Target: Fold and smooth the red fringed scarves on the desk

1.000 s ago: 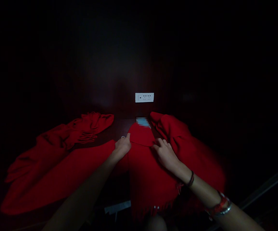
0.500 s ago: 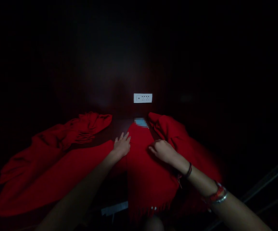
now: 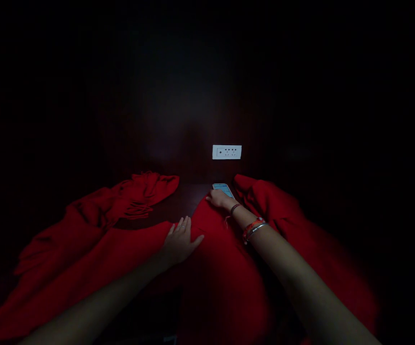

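Cloths, all red, lie on a dark tabletop [image 3: 184, 194] against a wall [image 3: 178, 110], seen in dim light. The middle cloth [image 3: 225, 268] extends from near the center of the far edge toward the near edge, narrow at its far end and broader toward the viewer. To its left, a fringed cloth [image 3: 103, 211] lies in loose, uneven folds, its tassels near the far edge; a smoother red length [image 3: 85, 268] runs in front of it from the near left corner toward the center. Whether these two parts are joined cannot be determined. The right cloth [image 3: 301, 239] slopes from the far edge toward the near right corner, creased in its far part and blurred in its near part. The left hand [image 3: 180, 242], wearing a ring [image 3: 182, 226], rests palm down on red fabric where the smoother length meets the middle cloth; its fingers are slightly spread and its thumb is extended outward. The right hand [image 3: 220, 198] is at the narrow far end of the middle cloth, fingers bent downward; whether they pinch the fabric or merely press it cannot be determined. A dark band [image 3: 234, 208], a red bracelet [image 3: 252, 226] and a silver bangle [image 3: 258, 229] encircle the right wrist and forearm. A phone [image 3: 221, 186], screen lit, lies by the far edge, partly hidden by the right hand. Above it, a white socket plate [image 3: 226, 152] is mounted on the wall.
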The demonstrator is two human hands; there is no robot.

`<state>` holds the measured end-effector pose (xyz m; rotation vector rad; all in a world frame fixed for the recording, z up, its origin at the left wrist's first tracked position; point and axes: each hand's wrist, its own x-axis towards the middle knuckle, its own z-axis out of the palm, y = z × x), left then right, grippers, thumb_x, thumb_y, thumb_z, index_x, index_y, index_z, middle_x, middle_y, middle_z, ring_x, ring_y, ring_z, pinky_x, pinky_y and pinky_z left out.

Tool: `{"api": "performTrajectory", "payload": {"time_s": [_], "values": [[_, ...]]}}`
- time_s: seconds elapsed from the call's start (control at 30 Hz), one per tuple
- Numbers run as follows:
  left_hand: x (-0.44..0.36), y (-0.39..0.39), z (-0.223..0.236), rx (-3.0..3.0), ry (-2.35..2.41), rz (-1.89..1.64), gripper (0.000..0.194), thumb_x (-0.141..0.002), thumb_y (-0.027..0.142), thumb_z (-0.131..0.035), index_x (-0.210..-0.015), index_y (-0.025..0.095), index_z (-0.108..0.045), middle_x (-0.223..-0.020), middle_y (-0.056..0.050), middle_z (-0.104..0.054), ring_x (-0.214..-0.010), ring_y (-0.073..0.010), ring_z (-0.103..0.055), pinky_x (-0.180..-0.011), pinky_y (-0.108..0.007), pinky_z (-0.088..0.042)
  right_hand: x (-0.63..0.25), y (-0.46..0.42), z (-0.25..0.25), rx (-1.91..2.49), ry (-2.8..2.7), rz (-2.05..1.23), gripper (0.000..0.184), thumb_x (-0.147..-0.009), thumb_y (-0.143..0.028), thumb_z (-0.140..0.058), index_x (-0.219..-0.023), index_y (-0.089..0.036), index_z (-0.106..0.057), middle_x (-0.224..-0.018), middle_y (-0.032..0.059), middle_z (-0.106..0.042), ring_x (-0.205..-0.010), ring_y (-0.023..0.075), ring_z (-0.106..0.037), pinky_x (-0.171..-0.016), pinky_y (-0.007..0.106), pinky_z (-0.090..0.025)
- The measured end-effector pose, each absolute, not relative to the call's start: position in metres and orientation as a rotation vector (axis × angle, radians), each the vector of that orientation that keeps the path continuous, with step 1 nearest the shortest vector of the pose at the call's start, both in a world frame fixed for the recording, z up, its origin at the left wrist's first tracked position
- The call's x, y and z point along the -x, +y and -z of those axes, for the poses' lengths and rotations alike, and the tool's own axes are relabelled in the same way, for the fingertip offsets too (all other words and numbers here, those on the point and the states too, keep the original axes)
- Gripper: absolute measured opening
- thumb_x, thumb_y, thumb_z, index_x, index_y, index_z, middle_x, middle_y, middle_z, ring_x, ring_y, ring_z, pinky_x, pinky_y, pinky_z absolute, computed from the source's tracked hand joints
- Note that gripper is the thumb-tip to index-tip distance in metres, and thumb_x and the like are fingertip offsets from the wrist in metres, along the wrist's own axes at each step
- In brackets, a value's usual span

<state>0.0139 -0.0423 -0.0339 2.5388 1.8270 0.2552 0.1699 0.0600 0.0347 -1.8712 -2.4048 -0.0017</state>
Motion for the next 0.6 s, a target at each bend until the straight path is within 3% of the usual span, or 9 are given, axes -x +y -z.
{"api": "performTrajectory", "payload": {"time_s": [0.17,0.3,0.4,0.6], "values": [[-0.004,-0.048,0.034,-2.522,1.857,-0.267,0.073,-0.075,0.056,-0.022,-0.126,0.003,-0.022,-0.132,-0.015,-0.022,-0.122,-0.0234,-0.016,-0.097,-0.037,-0.015,-0.157,0.087,-0.024,1.958,-2.335,-0.067,0.026,-0.074,-0.021,-0.047,-0.092,-0.007,-0.060,-0.096,0.0152,-0.059,-0.089,0.0195,-0.055,-0.067,0.019,-0.040],[-0.006,-0.046,0.035,-2.528,1.844,-0.281,0.074,-0.075,0.056,-0.024,-0.126,0.001,-0.021,-0.132,-0.015,-0.021,-0.122,-0.0243,-0.015,-0.097,-0.038,-0.016,-0.163,0.101,-0.024,2.020,-2.227,-0.089,0.027,-0.074,-0.015,-0.043,-0.096,-0.012,-0.058,-0.095,0.0111,-0.060,-0.086,0.0166,-0.057,-0.063,0.018,-0.040],[-0.007,-0.046,0.036,-2.532,1.830,-0.308,0.075,-0.075,0.056,-0.027,-0.127,0.003,-0.019,-0.132,-0.015,-0.021,-0.121,-0.0253,-0.015,-0.097,-0.039,-0.018,-0.166,0.105,-0.028,2.056,-2.151,-0.054,0.028,-0.076,-0.014,-0.039,-0.098,-0.011,-0.057,-0.097,0.0141,-0.059,-0.088,0.0194,-0.056,-0.063,0.020,-0.040],[-0.005,-0.045,0.037,-2.641,1.732,-0.417,0.065,-0.076,0.051,-0.033,-0.130,0.021,-0.012,-0.136,-0.008,-0.011,-0.122,-0.0274,-0.010,-0.092,-0.044,-0.023,-0.154,0.095,-0.030,2.068,-2.128,-0.019,0.028,-0.072,-0.009,-0.042,-0.096,-0.008,-0.057,-0.096,0.0178,-0.057,-0.087,0.0213,-0.055,-0.065,0.022,-0.040]]}}
